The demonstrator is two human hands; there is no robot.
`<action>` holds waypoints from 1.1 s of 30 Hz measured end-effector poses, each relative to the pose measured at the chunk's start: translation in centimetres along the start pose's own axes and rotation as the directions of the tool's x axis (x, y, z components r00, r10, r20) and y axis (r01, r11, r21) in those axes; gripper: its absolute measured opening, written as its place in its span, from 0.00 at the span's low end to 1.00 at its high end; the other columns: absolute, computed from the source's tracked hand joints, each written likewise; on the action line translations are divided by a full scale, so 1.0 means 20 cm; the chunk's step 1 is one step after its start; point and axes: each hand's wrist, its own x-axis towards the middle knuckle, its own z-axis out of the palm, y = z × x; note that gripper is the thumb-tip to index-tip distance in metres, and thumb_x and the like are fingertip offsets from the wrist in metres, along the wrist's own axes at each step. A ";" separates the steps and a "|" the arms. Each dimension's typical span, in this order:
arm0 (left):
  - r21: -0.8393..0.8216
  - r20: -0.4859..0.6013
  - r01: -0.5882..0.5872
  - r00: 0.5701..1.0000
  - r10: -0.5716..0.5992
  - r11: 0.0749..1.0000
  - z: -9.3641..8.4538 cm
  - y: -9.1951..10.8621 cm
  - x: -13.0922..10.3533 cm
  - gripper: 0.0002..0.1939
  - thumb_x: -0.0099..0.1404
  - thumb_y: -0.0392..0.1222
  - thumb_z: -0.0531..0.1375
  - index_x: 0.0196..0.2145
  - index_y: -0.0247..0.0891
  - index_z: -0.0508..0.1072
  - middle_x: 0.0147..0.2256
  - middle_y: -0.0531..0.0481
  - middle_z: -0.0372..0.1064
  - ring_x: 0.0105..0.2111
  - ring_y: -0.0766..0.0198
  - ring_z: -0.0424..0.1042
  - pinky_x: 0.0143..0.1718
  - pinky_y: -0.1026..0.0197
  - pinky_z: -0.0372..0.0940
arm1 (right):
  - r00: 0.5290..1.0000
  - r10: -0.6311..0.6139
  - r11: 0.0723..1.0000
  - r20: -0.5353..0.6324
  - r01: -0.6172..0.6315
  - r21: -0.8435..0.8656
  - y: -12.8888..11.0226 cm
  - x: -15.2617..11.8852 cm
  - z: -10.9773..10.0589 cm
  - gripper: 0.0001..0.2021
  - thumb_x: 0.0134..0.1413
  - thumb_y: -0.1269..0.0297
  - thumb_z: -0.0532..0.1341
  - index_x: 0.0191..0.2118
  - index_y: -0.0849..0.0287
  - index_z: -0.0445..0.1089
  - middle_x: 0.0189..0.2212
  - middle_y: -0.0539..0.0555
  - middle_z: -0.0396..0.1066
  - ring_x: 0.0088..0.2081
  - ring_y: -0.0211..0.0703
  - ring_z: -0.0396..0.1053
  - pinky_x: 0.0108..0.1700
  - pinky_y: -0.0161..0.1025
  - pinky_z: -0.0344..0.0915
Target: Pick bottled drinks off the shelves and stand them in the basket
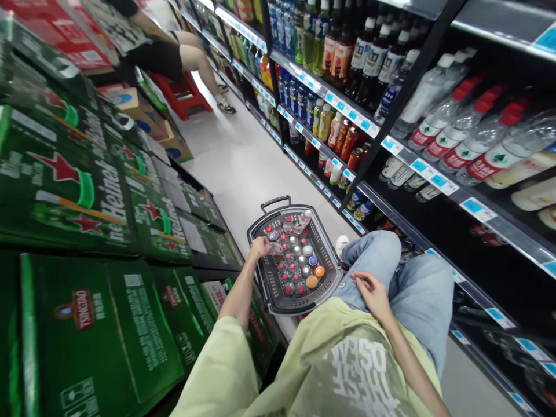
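A dark grey shopping basket (pixel 324 243) stands in front of my knees, holding several bottles, most with red caps and a few with white, blue or orange caps. At its left side my left hand (pixel 259 248) is closed around a clear plastic bottle (pixel 274 248), which lies tilted over the upright ones. A bottle with a pinkish label (pixel 303 221) leans at the basket's far end. My right hand (pixel 373 294) hovers by my thigh, fingers loosely bent and apart, holding nothing.
Green beer cartons (pixel 87 336) are stacked along the left. Drink shelves (pixel 369 124) run down the right, with red-capped water bottles (pixel 471 136) nearby. Further up the aisle another person (pixel 152 55) sits on a red stool (pixel 182 95). Pale floor (pixel 230 168) lies between.
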 end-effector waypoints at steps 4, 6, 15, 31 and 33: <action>0.003 0.037 -0.083 0.996 0.083 0.997 -0.05 0.09 -0.02 0.02 0.56 0.34 0.64 0.30 0.36 0.77 0.29 0.51 0.76 0.33 0.63 0.75 0.34 0.68 0.62 | 0.999 -0.033 0.999 -0.015 0.033 -0.004 -0.04 0.01 0.02 0.18 0.63 0.46 0.64 0.43 0.56 0.78 0.43 0.62 0.84 0.46 0.56 0.83 0.52 0.53 0.80; 0.006 0.048 -0.122 0.991 0.122 0.992 -0.05 0.16 -0.02 0.02 0.55 0.33 0.64 0.28 0.37 0.76 0.27 0.52 0.75 0.31 0.63 0.75 0.32 0.68 0.62 | 0.999 -0.042 0.999 -0.016 0.042 -0.015 -0.06 0.01 0.03 0.17 0.63 0.47 0.64 0.43 0.56 0.79 0.43 0.61 0.84 0.46 0.55 0.83 0.51 0.51 0.81; 0.027 0.089 -0.281 0.956 0.278 0.959 0.09 0.57 0.05 0.10 0.59 0.39 0.64 0.38 0.36 0.81 0.41 0.43 0.81 0.43 0.57 0.78 0.44 0.64 0.66 | 0.999 0.016 1.000 -0.047 -0.016 0.008 -0.06 -0.04 0.03 0.17 0.63 0.47 0.64 0.42 0.56 0.80 0.41 0.60 0.85 0.40 0.52 0.84 0.48 0.48 0.82; 0.048 0.027 -0.366 0.931 0.365 0.929 0.13 0.78 0.26 0.09 0.59 0.36 0.65 0.38 0.33 0.79 0.43 0.42 0.78 0.43 0.55 0.77 0.48 0.60 0.68 | 0.998 0.031 0.997 -0.057 -0.027 0.072 -0.06 -0.01 0.08 0.12 0.68 0.55 0.61 0.42 0.53 0.80 0.41 0.56 0.84 0.40 0.47 0.82 0.44 0.43 0.82; 0.074 0.031 -0.372 0.928 0.371 0.925 0.18 0.80 0.27 0.10 0.58 0.35 0.65 0.40 0.33 0.79 0.47 0.39 0.76 0.45 0.54 0.77 0.49 0.59 0.69 | 0.998 0.030 0.997 -0.051 -0.026 0.071 -0.08 -0.01 0.08 0.11 0.68 0.57 0.61 0.42 0.53 0.80 0.40 0.55 0.84 0.40 0.46 0.82 0.44 0.41 0.82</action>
